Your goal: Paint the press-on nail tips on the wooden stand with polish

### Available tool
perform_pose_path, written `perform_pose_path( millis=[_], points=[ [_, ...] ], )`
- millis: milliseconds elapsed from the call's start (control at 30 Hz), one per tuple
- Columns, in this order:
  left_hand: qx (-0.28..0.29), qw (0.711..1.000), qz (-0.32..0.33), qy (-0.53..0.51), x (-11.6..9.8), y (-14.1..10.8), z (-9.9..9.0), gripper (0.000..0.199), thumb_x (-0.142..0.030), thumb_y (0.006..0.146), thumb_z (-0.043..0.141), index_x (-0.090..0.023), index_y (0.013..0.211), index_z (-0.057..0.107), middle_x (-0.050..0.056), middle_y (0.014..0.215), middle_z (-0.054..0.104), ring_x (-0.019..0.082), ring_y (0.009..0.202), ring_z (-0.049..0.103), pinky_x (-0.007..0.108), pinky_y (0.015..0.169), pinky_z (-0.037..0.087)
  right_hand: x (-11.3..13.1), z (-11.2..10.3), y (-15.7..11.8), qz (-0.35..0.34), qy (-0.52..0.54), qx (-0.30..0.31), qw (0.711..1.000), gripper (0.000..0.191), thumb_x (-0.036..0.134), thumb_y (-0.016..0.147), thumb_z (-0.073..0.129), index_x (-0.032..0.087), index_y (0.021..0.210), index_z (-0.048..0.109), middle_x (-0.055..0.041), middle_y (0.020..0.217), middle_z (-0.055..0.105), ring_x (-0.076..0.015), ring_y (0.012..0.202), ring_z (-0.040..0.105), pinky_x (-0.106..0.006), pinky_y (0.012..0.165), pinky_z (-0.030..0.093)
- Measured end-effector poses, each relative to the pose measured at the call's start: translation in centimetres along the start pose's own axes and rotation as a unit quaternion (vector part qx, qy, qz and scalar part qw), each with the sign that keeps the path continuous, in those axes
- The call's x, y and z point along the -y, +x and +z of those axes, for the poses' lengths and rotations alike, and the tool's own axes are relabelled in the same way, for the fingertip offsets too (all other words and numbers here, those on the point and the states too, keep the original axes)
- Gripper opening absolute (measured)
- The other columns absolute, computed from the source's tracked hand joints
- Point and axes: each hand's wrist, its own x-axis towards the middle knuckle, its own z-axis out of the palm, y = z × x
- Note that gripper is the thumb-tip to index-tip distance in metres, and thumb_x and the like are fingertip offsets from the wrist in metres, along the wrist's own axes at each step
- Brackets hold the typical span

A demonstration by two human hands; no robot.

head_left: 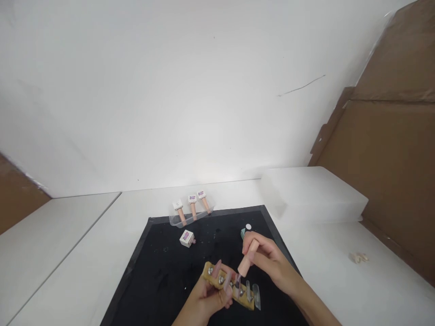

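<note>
My left hand is closed around a yellowish nail tip stand, a bar with silver knobs that carry several long false nails. Some nails, such as the pointed one at the left end, look pinkish; the one at the right end is clear. Between thumb and fingers my right hand grips the peach cap of a nail polish brush. The brush points down and its dark tip is at a nail right of the stand's middle. An uncapped white polish bottle lies on its side beyond my hands.
Behind, a clear tray holds white polish bottles with peach caps. A small teal item and a white round piece are beyond my right hand. A black mat covers the table; a translucent box stands right, near cardboard.
</note>
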Motion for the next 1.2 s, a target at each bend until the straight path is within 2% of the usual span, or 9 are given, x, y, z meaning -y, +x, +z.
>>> perform_pose_path(
  millis=[100, 200, 367, 467, 533, 633, 767, 1033, 1200],
  points=[
    [-0.019, 0.999, 0.010, -0.036, 0.4, -0.1, -0.2, 0.049, -0.049, 0.055, 0.082, -0.019, 0.089, 0.063, 0.000, 0.078, 0.066, 0.009, 0.050, 0.055, 0.027, 0.053, 0.041, -0.6, 0.0, 0.2, -0.004, 0.021, -0.067, 0.998, 0.021, 0.039, 0.088, 0.057, 0.020, 0.078, 0.057, 0.0022, 0.066, 0.051, -0.0149, 0.058, 0.045, -0.027, 0.057, 0.034],
    [-0.033, 0.996, 0.025, -0.073, 0.6, -0.3, -0.3, 0.054, -0.045, 0.054, 0.084, -0.021, 0.095, 0.060, 0.000, 0.082, 0.065, 0.010, 0.047, 0.057, 0.027, 0.049, 0.044, -1.1, 0.0, 0.3, -0.013, 0.049, -0.095, 0.994, 0.020, 0.038, 0.087, 0.057, 0.021, 0.078, 0.058, 0.0021, 0.069, 0.051, -0.0144, 0.058, 0.046, -0.027, 0.057, 0.036],
    [-0.030, 0.995, 0.021, -0.093, -0.3, -0.5, -0.3, 0.049, -0.038, 0.062, 0.081, -0.026, 0.104, 0.057, 0.000, 0.086, 0.065, 0.013, 0.055, 0.060, 0.031, 0.053, 0.049, -0.9, 0.2, -0.1, -0.029, 0.091, -0.028, 0.995, 0.024, 0.044, 0.083, 0.062, 0.020, 0.079, 0.061, 0.0005, 0.074, 0.048, -0.0141, 0.059, 0.044, -0.028, 0.057, 0.035],
    [-0.007, 0.996, 0.004, -0.092, -0.7, -0.4, -0.1, 0.043, -0.039, 0.060, 0.082, -0.022, 0.094, 0.062, 0.000, 0.081, 0.065, 0.013, 0.054, 0.060, 0.031, 0.053, 0.049, -0.3, 0.4, -0.2, -0.024, 0.071, 0.020, 0.997, 0.025, 0.044, 0.084, 0.061, 0.019, 0.079, 0.061, 0.0006, 0.073, 0.047, -0.0142, 0.060, 0.042, -0.027, 0.057, 0.034],
    [-0.016, 0.995, -0.001, -0.098, -0.6, -0.4, -0.1, 0.046, -0.039, 0.059, 0.083, -0.023, 0.096, 0.062, 0.000, 0.083, 0.066, 0.013, 0.053, 0.060, 0.031, 0.053, 0.049, -0.1, 0.5, -0.1, -0.020, 0.047, 0.014, 0.999, 0.024, 0.043, 0.085, 0.061, 0.020, 0.078, 0.061, 0.0013, 0.072, 0.046, -0.0141, 0.061, 0.041, -0.027, 0.057, 0.034],
    [-0.033, 0.993, 0.009, -0.117, -0.1, -0.5, -0.3, 0.050, -0.035, 0.060, 0.083, -0.027, 0.103, 0.058, 0.000, 0.086, 0.067, 0.013, 0.053, 0.060, 0.032, 0.052, 0.050, -0.3, 0.5, 0.0, -0.016, 0.024, -0.043, 0.999, 0.022, 0.041, 0.086, 0.059, 0.021, 0.079, 0.059, 0.0025, 0.070, 0.047, -0.0142, 0.061, 0.043, -0.026, 0.059, 0.034],
    [-0.015, 0.990, 0.016, -0.137, 0.2, -0.7, -0.5, 0.041, -0.033, 0.063, 0.082, -0.025, 0.097, 0.059, 0.000, 0.085, 0.067, 0.012, 0.054, 0.058, 0.031, 0.052, 0.050, -1.1, 0.3, -0.1, -0.029, 0.036, -0.102, 0.994, 0.019, 0.039, 0.089, 0.057, 0.022, 0.080, 0.058, 0.0024, 0.072, 0.049, -0.0143, 0.061, 0.045, -0.026, 0.058, 0.035],
    [-0.020, 0.988, 0.012, -0.153, 0.1, -0.2, -0.6, 0.053, -0.032, 0.060, 0.084, -0.027, 0.104, 0.055, -0.002, 0.081, 0.068, 0.012, 0.050, 0.060, 0.031, 0.049, 0.052, -0.5, 0.6, -0.5, -0.063, 0.041, 0.008, 0.997, 0.025, 0.045, 0.086, 0.058, 0.021, 0.080, 0.060, 0.0003, 0.075, 0.045, -0.0164, 0.066, 0.041, -0.028, 0.060, 0.032],
    [-0.037, 0.986, 0.016, -0.164, 0.2, -0.5, -0.5, 0.048, -0.027, 0.063, 0.082, -0.026, 0.104, 0.058, 0.000, 0.083, 0.069, 0.013, 0.052, 0.059, 0.032, 0.050, 0.054, -0.1, 0.6, -0.3, -0.035, 0.006, -0.031, 0.999, 0.026, 0.045, 0.087, 0.057, 0.021, 0.079, 0.058, 0.0015, 0.072, 0.046, -0.0155, 0.064, 0.042, -0.027, 0.061, 0.032]
  ],
)
